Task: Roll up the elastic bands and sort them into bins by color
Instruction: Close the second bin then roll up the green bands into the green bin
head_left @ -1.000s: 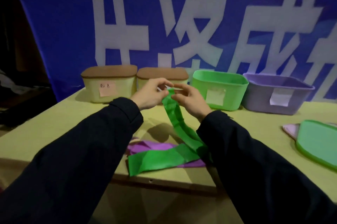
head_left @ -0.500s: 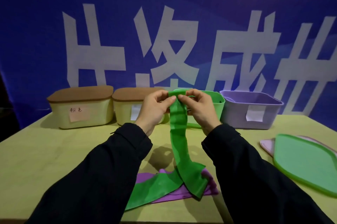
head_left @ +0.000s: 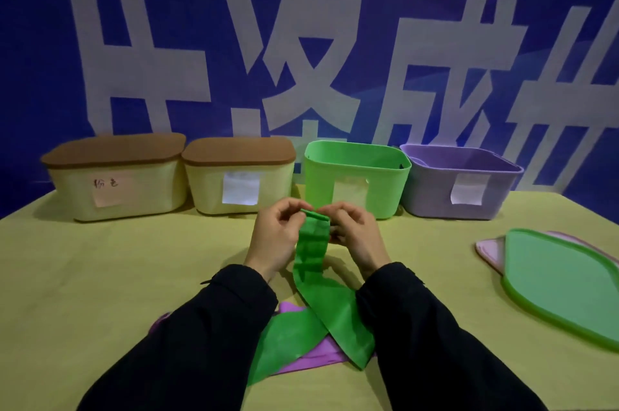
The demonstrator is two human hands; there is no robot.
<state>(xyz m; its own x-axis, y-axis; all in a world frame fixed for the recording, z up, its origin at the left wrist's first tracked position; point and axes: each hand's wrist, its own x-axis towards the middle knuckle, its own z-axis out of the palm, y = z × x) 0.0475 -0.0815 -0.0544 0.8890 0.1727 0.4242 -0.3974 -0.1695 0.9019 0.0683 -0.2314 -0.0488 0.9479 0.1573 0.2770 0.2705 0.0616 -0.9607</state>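
Note:
My left hand (head_left: 278,238) and my right hand (head_left: 356,234) both pinch the top end of a green elastic band (head_left: 313,253), which is folded over at the tip. The band hangs down between my wrists and its lower part lies on the table between my sleeves. Under it lies a purple elastic band (head_left: 315,358), mostly covered. Behind my hands stand an open green bin (head_left: 356,169) and an open purple bin (head_left: 462,183).
Two cream bins with brown lids, one (head_left: 115,181) at far left and the other (head_left: 239,176) next to it, stand in the back row. A green lid (head_left: 562,283) lies on a pink lid (head_left: 490,250) at the right. The yellow table (head_left: 100,276) meets a blue banner behind.
My hands have come lower and closer to the table with the green band's top end. The camera view has shifted, so the bins sit higher in frame.

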